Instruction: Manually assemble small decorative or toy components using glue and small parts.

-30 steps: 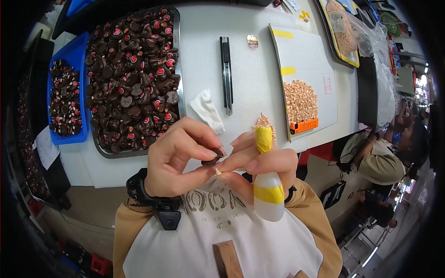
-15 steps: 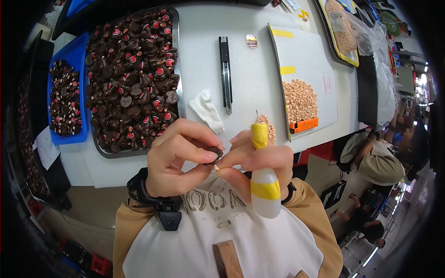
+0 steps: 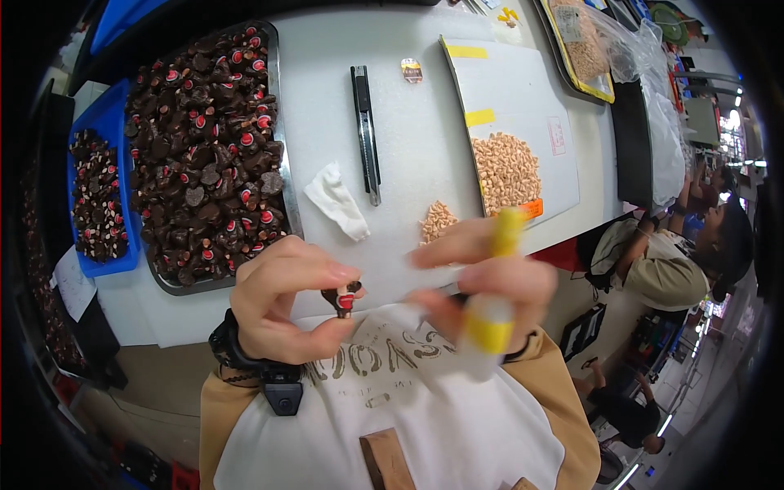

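Observation:
My left hand point(image 3: 286, 298) pinches a small dark brown piece with a red spot point(image 3: 343, 298) between thumb and fingertips, just above my chest. My right hand point(image 3: 482, 282) is blurred and grips a white squeeze bottle with yellow bands and a yellow tip point(image 3: 490, 314), tip pointing up. The two hands are apart, with the small piece between them. A little heap of tan grains point(image 3: 438, 219) lies on the white table point(image 3: 408, 139) just beyond my right hand.
A metal tray point(image 3: 287, 196) full of dark pieces with red spots sits at left, next to a blue bin point(image 3: 110, 126) with more. A black utility knife point(image 3: 365, 131), a crumpled tissue point(image 3: 336, 200) and a white board with tan grains point(image 3: 506, 167) lie ahead. A person sits at right point(image 3: 678, 261).
My right hand with the bottle has pulled away to the right from my left hand. The small dark piece stays in my left fingers.

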Demonstrator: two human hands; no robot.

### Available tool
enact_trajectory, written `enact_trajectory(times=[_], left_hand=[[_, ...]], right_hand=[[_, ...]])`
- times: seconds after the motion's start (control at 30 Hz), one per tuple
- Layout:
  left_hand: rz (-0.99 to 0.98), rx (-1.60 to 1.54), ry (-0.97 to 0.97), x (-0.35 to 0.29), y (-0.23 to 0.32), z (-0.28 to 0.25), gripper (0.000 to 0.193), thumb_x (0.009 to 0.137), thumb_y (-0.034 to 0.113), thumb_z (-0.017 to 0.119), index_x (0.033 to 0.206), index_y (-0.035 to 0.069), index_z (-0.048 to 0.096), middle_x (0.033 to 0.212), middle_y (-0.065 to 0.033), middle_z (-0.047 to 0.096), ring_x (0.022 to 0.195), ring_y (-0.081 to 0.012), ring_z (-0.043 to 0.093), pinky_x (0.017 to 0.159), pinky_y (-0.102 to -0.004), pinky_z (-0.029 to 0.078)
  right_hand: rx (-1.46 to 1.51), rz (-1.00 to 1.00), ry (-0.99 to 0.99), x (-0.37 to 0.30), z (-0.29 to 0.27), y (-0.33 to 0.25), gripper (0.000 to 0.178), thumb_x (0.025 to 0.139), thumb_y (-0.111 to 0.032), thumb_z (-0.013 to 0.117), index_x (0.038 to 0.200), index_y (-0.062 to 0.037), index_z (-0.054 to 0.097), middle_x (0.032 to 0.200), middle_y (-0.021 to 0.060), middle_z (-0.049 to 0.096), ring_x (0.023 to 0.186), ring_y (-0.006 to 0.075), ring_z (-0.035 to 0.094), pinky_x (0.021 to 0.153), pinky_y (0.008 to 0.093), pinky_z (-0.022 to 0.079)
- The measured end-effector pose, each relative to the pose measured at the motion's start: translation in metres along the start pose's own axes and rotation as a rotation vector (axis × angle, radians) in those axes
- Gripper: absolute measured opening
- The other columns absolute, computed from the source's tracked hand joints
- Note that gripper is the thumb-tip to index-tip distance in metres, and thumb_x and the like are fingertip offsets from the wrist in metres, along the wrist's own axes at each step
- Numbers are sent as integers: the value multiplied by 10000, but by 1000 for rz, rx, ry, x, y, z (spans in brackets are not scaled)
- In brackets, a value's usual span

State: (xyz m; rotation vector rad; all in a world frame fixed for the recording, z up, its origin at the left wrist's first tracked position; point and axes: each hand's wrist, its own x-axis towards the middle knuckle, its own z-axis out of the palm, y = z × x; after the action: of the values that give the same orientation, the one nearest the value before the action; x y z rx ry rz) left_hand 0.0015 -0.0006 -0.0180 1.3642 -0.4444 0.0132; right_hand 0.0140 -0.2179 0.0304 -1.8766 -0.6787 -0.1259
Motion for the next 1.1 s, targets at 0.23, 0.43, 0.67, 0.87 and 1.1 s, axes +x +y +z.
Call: enact_trajectory(times=[0.23, 0.43, 0.67, 0.87, 1.1], left_hand=[[36, -98, -58, 1, -3, -2, 373, 591, -25, 734, 937, -28, 596, 829, -148, 631, 693, -185, 646, 615, -256, 524], [-27, -165, -25, 0, -3, -4, 353, 596, -26, 738, 915, -35, 586, 820, -156, 624, 684, -197, 653, 613, -268, 534], [-150, -255, 6, -1, 4, -3, 370, 636, -13, 708, 980, -56, 579, 877, -149, 611, 767, -192, 652, 669, -277, 535], [-341, -344, -86, 5, 10, -1, 458, 684, -11, 669, 1121, -78, 549, 908, -113, 580, 820, -161, 635, 711, -266, 527], [-380, -282, -240, 6, 8, -5, 465, 700, -5, 641, 1159, -32, 569, 906, -98, 568, 793, -129, 602, 717, -249, 522]], right_hand=[[-539, 433, 141, 9, -124, 79, 251, 763, 57, 614, 963, -29, 491, 786, 103, 634, 746, 184, 638, 693, 282, 478], [-543, 471, -110, 19, -132, 109, 239, 745, 25, 618, 946, -30, 501, 816, 120, 606, 764, 222, 624, 703, 300, 464], [-666, 391, -195, 24, -130, 119, 300, 740, 52, 627, 985, -43, 481, 778, 79, 602, 746, 151, 609, 675, 273, 472], [-481, 276, 115, 29, -95, 60, 311, 695, 101, 610, 956, -28, 502, 791, 94, 604, 747, 209, 608, 712, 308, 463], [-349, 58, 108, 17, -57, 37, 351, 688, 100, 638, 985, -29, 501, 787, 92, 612, 739, 178, 590, 693, 278, 464]])
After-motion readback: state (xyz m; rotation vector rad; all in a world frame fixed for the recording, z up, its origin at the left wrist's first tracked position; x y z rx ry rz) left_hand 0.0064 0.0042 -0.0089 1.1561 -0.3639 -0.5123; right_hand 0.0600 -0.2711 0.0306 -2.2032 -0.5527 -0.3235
